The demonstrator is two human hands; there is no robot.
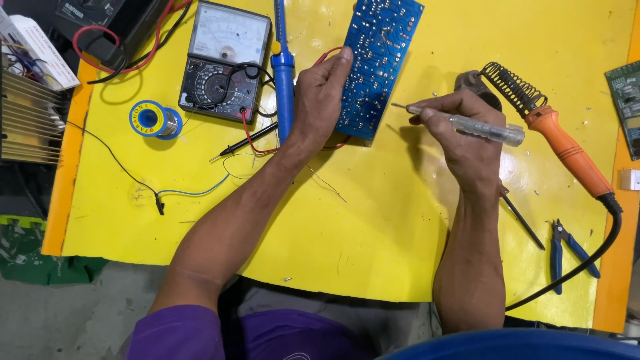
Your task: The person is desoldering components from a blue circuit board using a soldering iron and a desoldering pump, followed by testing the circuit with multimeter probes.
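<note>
On the yellow table point(373, 220), seen from the head camera, the left hand point(320, 100) clasps the left edge of a blue circuit board point(377, 63), fingers closed around it. Just right of the board, the right hand point(467, 137) pinches a clear-handled screwdriver point(467, 123), tip pointing at the board. Left of the board lie a blue desoldering pump point(283, 67) and an analog multimeter point(223, 60); well right, an orange soldering iron point(567, 150) rests in its coil stand.

Left hand point(320, 100) grips a blue circuit board point(378, 63) above the yellow table point(347, 227); right hand point(467, 143) holds a clear-handled screwdriver point(467, 123), tip just beside the board. An orange soldering iron point(567, 150) rests nearby.
</note>
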